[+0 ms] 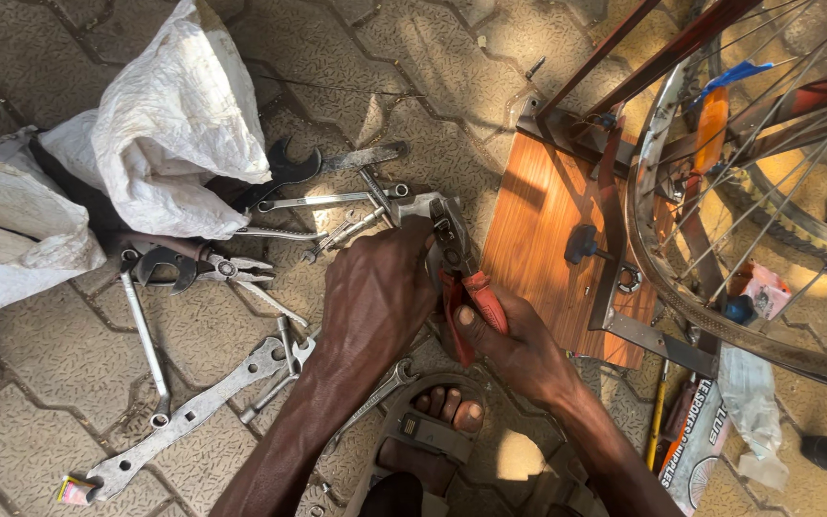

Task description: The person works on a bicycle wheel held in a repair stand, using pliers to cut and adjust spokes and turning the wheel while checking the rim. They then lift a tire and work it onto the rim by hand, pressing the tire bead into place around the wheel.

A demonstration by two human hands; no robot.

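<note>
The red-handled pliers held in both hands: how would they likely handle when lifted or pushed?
The red-handled steel pliers look rigid and probably heavy for their size, being metal. The hinged handles could swing apart unless the right hand squeezes them. Lying flat on the paving-stone ground, they would likely slide, not roll.

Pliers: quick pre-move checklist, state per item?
1. Right hand grips the red handles of the pliers: ok.
2. Left hand steadies the plier head: ok.
3. What the jaws bite on: cannot tell, hidden by the left hand.
4. Spare wrenches within reach on the paving: ok.
5. Sandalled foot away from the plier tips: ok.
6. Bicycle wheel apart from both hands: ok.
</note>
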